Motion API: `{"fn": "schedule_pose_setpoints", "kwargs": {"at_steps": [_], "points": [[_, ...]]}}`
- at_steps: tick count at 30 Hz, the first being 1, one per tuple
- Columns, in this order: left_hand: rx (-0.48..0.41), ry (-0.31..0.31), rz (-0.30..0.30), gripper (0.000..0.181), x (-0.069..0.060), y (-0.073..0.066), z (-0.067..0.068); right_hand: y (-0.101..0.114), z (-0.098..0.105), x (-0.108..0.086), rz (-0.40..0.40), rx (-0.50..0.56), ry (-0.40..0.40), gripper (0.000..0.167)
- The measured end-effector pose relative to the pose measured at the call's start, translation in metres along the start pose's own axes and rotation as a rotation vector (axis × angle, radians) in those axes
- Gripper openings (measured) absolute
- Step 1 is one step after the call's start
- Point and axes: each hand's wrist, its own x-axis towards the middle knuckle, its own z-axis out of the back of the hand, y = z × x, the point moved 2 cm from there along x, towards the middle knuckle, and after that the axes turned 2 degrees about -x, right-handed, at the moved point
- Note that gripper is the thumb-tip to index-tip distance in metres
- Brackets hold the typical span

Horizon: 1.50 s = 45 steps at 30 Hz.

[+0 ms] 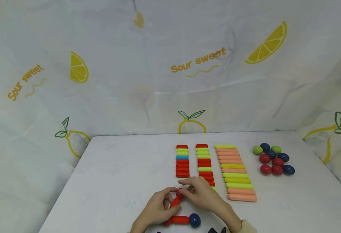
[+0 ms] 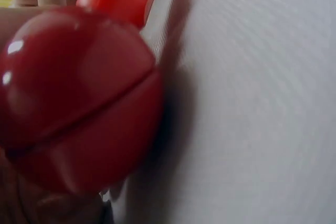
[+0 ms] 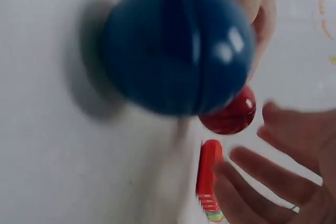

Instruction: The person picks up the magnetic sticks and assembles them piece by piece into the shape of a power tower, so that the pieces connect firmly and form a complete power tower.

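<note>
Low at the front of the table, a red rod (image 1: pixel 175 202) slants up between the fingers and thumb of my left hand (image 1: pixel 160 207). A red ball (image 1: pixel 179 193) caps its upper end. Another red ball (image 2: pixel 79 98), large in the left wrist view, sits at the lower corner. From there a second red rod (image 1: pixel 180 220) runs right to a blue ball (image 1: pixel 195 220), seen close up in the right wrist view. My right hand (image 1: pixel 203 193) is beside the upper ball; in the right wrist view its fingers (image 3: pixel 273 174) are spread, apart from that ball.
Two columns of short coloured rods, a left one (image 1: pixel 182 161) and a middle one (image 1: pixel 204 160), lie beyond the hands. Longer orange, yellow and lime rods (image 1: pixel 235 174) form a column to their right. A group of red, blue and green balls (image 1: pixel 270 154) sits at the far right.
</note>
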Motion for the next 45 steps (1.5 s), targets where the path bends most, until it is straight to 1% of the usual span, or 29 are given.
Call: {"fn": "schedule_pose_setpoints", "kwargs": {"at_steps": [3,4,5,7,9,13,15,19,22,25,28,32,34,37,42,45], "points": [[-0.023,-0.014,-0.007,0.046,0.000,0.001,0.000,0.003,0.000,0.009,-0.020,-0.191,-0.148,0.026],[-0.031,-0.018,-0.010,0.045,0.000,0.001,0.001,0.003,0.000,0.012,-0.023,-0.237,-0.182,0.026],[-0.038,-0.023,-0.009,0.044,0.000,0.001,0.001,0.003,0.000,0.015,-0.016,-0.269,-0.200,0.026],[-0.049,-0.030,-0.003,0.043,0.000,0.002,0.001,0.003,-0.001,0.020,0.000,-0.311,-0.204,0.026],[-0.059,-0.035,0.004,0.044,0.000,0.002,0.002,0.001,-0.003,0.023,0.013,-0.340,-0.193,0.026],[-0.071,-0.040,0.019,0.050,0.000,0.002,0.003,-0.002,-0.006,0.026,-0.002,-0.381,-0.171,0.025],[-0.071,-0.040,0.020,0.053,0.001,0.003,0.004,-0.003,-0.007,0.025,-0.026,-0.368,-0.162,0.025],[-0.056,-0.044,0.014,0.057,0.001,0.005,0.005,-0.002,-0.009,0.022,-0.066,-0.293,-0.145,0.028],[-0.051,-0.048,0.012,0.055,0.002,0.006,0.004,0.000,-0.009,0.017,-0.097,-0.225,-0.140,0.036],[-0.050,-0.050,0.014,0.053,0.003,0.007,0.003,0.002,-0.008,0.009,-0.127,-0.134,-0.131,0.045],[-0.052,-0.052,0.015,0.052,0.003,0.007,0.003,0.005,-0.005,0.000,-0.144,-0.037,-0.093,0.046],[-0.050,-0.055,0.014,0.052,0.003,0.008,0.003,0.006,-0.003,-0.012,-0.157,0.064,-0.003,0.040],[-0.050,-0.055,0.012,0.052,0.004,0.008,0.003,0.005,-0.004,-0.017,-0.162,0.093,0.044,0.039],[-0.054,-0.053,0.011,0.051,0.004,0.007,0.003,0.003,-0.006,-0.021,-0.171,0.112,0.086,0.040],[-0.060,-0.047,0.014,0.050,0.003,0.007,0.003,0.002,-0.007,-0.023,-0.186,0.139,0.100,0.047],[-0.059,-0.047,0.014,0.051,0.002,0.006,0.003,0.002,-0.007,-0.024,-0.189,0.155,0.105,0.042]]}}
